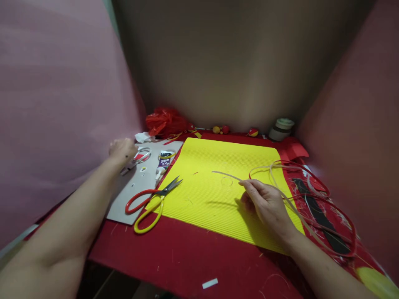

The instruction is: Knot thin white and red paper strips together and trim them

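My right hand (264, 203) is over the yellow ribbed sheet (218, 162), pinching a thin pale strip (227, 174) between thumb and fingers. The strip's free end points left, above the sheet. My left hand (122, 150) is stretched to the far left edge of the grey board (121, 207), curled like a fist. Its fingertips are turned away, and whatever they hold is hidden. Beside it lies a pale loop-handled tool (144, 155), partly hidden. Scissors (160, 193) with one red and one yellow handle lie open across the board and the yellow sheet.
A glue tube (163, 164) and a yellow ring rest on the board. At the back are a red plastic bag (166, 120), small red and yellow balls (253, 132) and a lidded jar (281, 129). Looped red and pale strips (330, 199) and a black strip (321, 220) lie right.
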`<state>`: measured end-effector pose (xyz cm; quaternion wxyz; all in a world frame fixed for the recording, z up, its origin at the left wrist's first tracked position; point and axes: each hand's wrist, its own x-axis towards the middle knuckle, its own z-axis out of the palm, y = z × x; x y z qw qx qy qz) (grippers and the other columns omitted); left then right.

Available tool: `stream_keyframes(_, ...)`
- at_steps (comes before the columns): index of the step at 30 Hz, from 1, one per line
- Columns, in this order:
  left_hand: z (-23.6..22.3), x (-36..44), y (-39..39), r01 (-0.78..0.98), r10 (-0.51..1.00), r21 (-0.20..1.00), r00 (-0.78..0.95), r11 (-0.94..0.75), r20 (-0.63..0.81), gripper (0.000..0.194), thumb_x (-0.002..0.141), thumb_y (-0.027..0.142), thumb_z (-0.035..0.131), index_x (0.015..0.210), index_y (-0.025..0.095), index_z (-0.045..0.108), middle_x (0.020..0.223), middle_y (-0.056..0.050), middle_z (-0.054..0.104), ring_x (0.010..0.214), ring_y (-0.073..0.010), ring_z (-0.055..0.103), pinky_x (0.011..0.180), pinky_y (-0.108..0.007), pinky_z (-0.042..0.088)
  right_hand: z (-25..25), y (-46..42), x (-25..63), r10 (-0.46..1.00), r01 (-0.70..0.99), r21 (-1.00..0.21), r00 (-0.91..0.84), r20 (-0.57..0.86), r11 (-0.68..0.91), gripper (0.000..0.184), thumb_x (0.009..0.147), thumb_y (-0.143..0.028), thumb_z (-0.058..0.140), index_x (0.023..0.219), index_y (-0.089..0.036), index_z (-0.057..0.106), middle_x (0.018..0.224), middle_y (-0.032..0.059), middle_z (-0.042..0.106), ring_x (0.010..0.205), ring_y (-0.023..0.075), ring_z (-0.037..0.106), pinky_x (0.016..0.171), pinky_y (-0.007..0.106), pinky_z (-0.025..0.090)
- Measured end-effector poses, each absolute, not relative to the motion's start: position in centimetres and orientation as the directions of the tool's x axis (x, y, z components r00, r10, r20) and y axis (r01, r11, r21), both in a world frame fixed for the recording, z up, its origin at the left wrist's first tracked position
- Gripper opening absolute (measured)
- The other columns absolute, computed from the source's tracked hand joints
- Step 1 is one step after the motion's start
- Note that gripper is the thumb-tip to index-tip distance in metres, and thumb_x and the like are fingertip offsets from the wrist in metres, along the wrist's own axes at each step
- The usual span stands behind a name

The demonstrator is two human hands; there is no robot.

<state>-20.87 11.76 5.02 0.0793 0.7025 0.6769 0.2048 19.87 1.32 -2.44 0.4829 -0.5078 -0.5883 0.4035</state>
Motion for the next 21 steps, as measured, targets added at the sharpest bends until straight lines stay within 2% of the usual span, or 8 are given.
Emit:
stream_keyframes(3,6.2,-15.4,10.3,0.890,0.984,0.442,0.034,-0.108,0.174,0.039,0.090,0.042,0.048,0.107,0.009,0.058,0.094,-0.004,0.065,0.089,-0.0188,0.059,0.078,-0.028,0.046,-2.4,1.3,19.8,0.986,0.204,-0.965,-0.041,0.162,0.167,0.034,0.086,-0.046,0.054,0.084,-0.014,0.065,0.053,-0.0014,0.057,0.040,0.0100,0.048,0.041,0.023,0.037)
stream_keyframes(4,6.5,-13.2,9.5,0.849,0.984,0.499,0.125,-0.173,0.127,0.039,0.090,0.044,0.046,0.113,0.014,0.056,0.101,-0.003,0.065,0.086,-0.0148,0.060,0.075,-0.024,0.047,-2.4,1.3,19.8,0.985,0.203,-0.964,-0.051,0.165,0.172,0.034,0.086,-0.046,0.053,0.084,-0.014,0.065,0.053,-0.0012,0.057,0.040,0.0097,0.048,0.041,0.022,0.037)
stream_keyframes(6,6.9,-8.8,7.8,0.632,0.929,0.727,0.370,-0.269,0.022,0.042,0.084,0.042,0.055,0.118,0.018,0.054,0.113,-0.005,0.063,0.080,-0.0129,0.063,0.070,-0.023,0.048,-2.4,1.3,19.8,0.984,0.199,-0.964,-0.055,0.169,0.176,0.035,0.087,-0.046,0.053,0.084,-0.014,0.065,0.054,-0.0009,0.058,0.041,0.0091,0.049,0.041,0.022,0.038)
stream_keyframes(9,6.7,-3.3,5.4,0.658,0.894,0.675,0.449,-0.333,0.003,0.038,0.073,0.035,0.068,0.105,0.016,0.062,0.095,-0.006,0.069,0.074,-0.0134,0.064,0.064,-0.022,0.046,-2.5,1.5,19.8,0.984,0.193,-0.965,-0.071,0.166,0.177,0.034,0.087,-0.046,0.053,0.083,-0.014,0.065,0.054,-0.0006,0.058,0.041,0.0085,0.050,0.042,0.020,0.039)
stream_keyframes(11,6.3,-1.0,4.5,0.704,0.904,0.608,0.425,-0.368,0.056,0.019,0.079,0.030,0.061,0.086,0.013,0.066,0.068,-0.003,0.066,0.059,-0.0106,0.059,0.057,-0.022,0.042,-2.4,1.6,20.0,0.985,0.174,-0.971,-0.093,0.148,0.162,0.035,0.086,-0.046,0.053,0.084,-0.013,0.066,0.053,-0.0008,0.058,0.039,0.0082,0.049,0.039,0.020,0.037)
stream_keyframes(15,5.7,1.0,4.4,0.626,0.945,0.766,0.317,-0.145,-0.081,0.019,0.080,0.025,0.058,0.068,0.011,0.062,0.047,0.002,0.056,0.041,-0.0074,0.048,0.044,-0.020,0.035,-1.7,1.4,20.2,0.995,0.022,-0.995,-0.023,0.097,0.098,0.046,0.087,-0.046,0.052,0.118,-0.013,0.058,0.054,-0.0021,0.059,0.036,0.0103,0.049,0.034,0.021,0.036)
stream_keyframes(18,5.6,1.3,4.7,0.508,0.925,0.861,0.332,-0.008,-0.187,0.018,0.079,0.022,0.059,0.065,0.011,0.059,0.044,0.002,0.054,0.040,-0.0077,0.047,0.042,-0.020,0.033,-1.2,0.8,20.0,0.972,0.045,-0.971,0.019,0.234,0.233,0.054,0.090,-0.041,0.049,0.138,-0.016,0.042,0.062,-0.0009,0.063,0.039,0.0115,0.053,0.037,0.024,0.043)
stream_keyframes(21,5.4,1.4,4.5,0.466,0.907,0.884,0.383,-0.025,-0.177,0.018,0.079,0.022,0.058,0.064,0.011,0.058,0.046,0.001,0.055,0.042,-0.0080,0.049,0.043,-0.021,0.034,-1.0,0.3,19.7,0.830,0.278,-0.789,-0.060,0.555,0.548,0.042,0.092,-0.025,0.045,0.132,-0.014,0.050,0.082,0.0068,0.068,0.061,0.0142,0.063,0.061,0.030,0.055)
